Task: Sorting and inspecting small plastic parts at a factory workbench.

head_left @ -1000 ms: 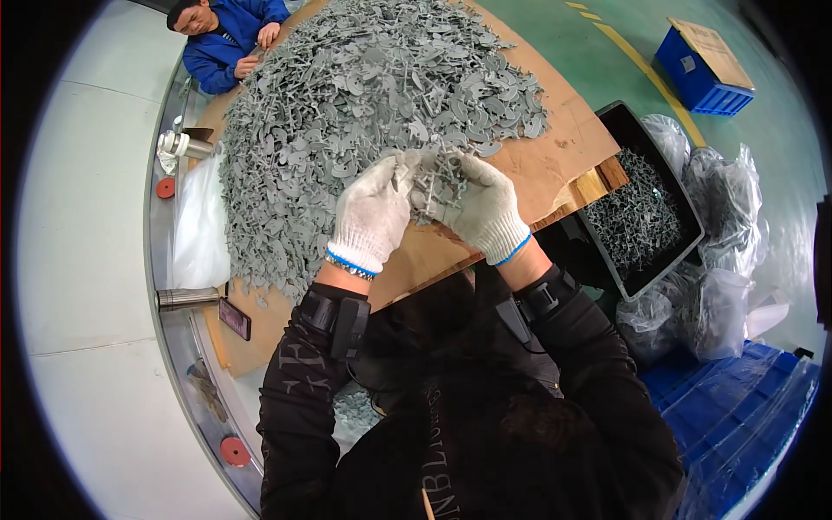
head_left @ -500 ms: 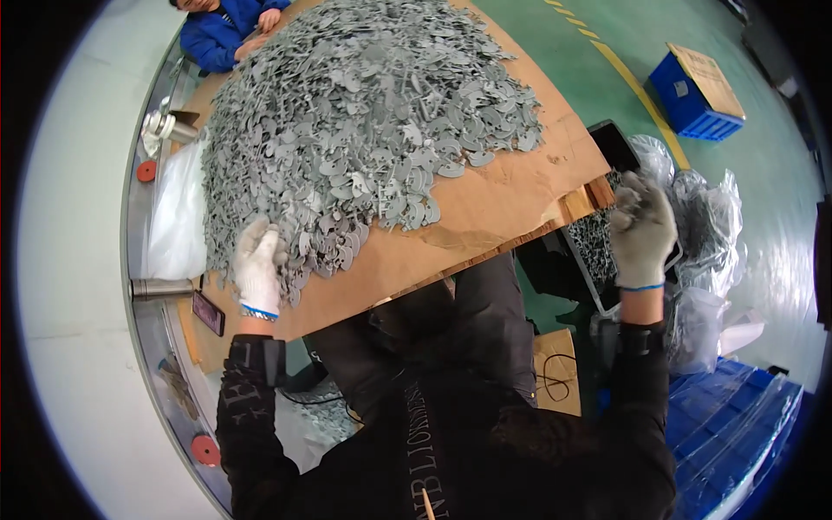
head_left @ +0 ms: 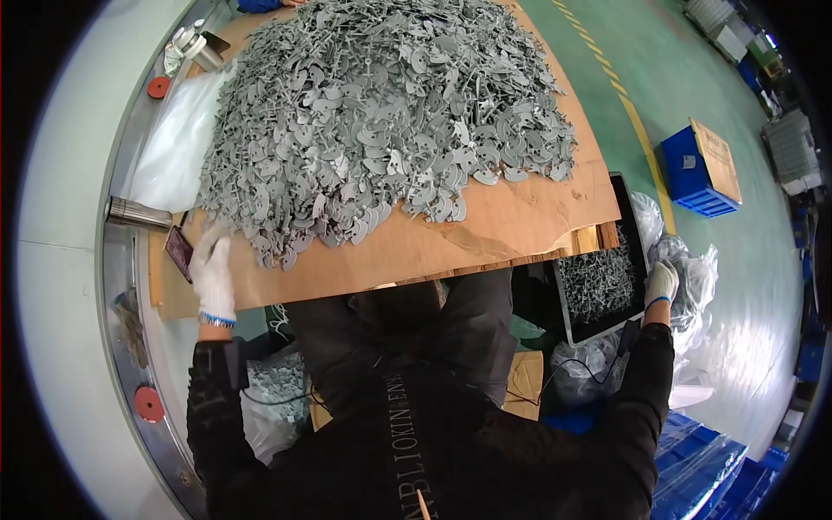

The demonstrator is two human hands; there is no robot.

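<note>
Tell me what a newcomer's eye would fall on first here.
Probably the broad heap of flat, curved grey parts covering much of the brown board tabletop. Then the white-gloved left hand, over the tabletop's near left corner, and white-gloved right hand, beside the black rectangular bin of grey pieces. Farther right, a blue brown-topped box stands on the green floor.

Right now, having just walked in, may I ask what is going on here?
A person's gloved left hand is over the table, between a phone and a heap of grey parts, apparently empty. The gloved right hand is at the outer rim of a black tray of small grey parts; its grip is unclear. A blue sleeve shows beyond the heap.
</note>
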